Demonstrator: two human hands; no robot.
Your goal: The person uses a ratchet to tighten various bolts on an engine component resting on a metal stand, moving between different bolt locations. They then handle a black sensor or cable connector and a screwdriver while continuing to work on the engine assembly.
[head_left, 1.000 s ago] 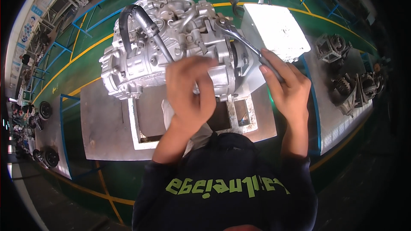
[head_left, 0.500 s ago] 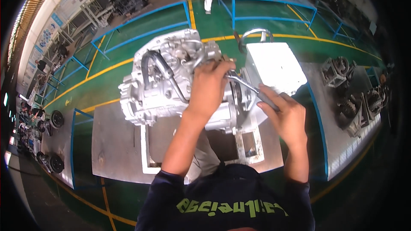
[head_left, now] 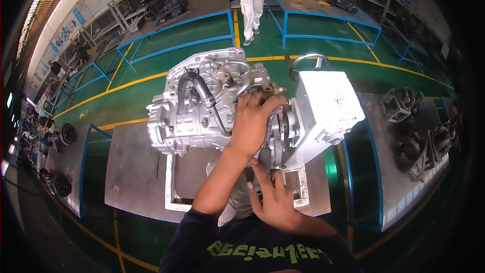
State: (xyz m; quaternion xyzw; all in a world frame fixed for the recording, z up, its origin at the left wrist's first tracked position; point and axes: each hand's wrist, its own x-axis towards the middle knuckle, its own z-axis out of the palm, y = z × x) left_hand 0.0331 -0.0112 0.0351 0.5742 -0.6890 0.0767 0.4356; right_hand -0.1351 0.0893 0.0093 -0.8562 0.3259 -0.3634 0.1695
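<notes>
A silver-painted gearbox (head_left: 197,121) with a black hose looped on top sits in front of me, fixed beside a white box-shaped stand (head_left: 328,98). My left hand (head_left: 254,124) is closed around the head end of a ratchet wrench (head_left: 263,157) at the gearbox's right side; its fingertips curl over and partly hide the joint there. The wrench's dark handle points back toward my body. Low on that handle is my right hand (head_left: 277,201), thumb and fingers about it, index finger stretched along it. The fastener under the wrench head is hidden.
A metal tabletop (head_left: 131,172) lies beneath, with a white frame (head_left: 174,199) under the gearbox. A handwheel (head_left: 309,65) rises behind the stand. Gear parts (head_left: 404,103) lie on the right-hand table. A person in white trousers (head_left: 252,12) stands between the blue-framed far tables.
The wrench handle has swung from pointing right to pointing toward my body, my right hand moving with it, left and nearer. My left hand stays at the head. The far person has come closer.
</notes>
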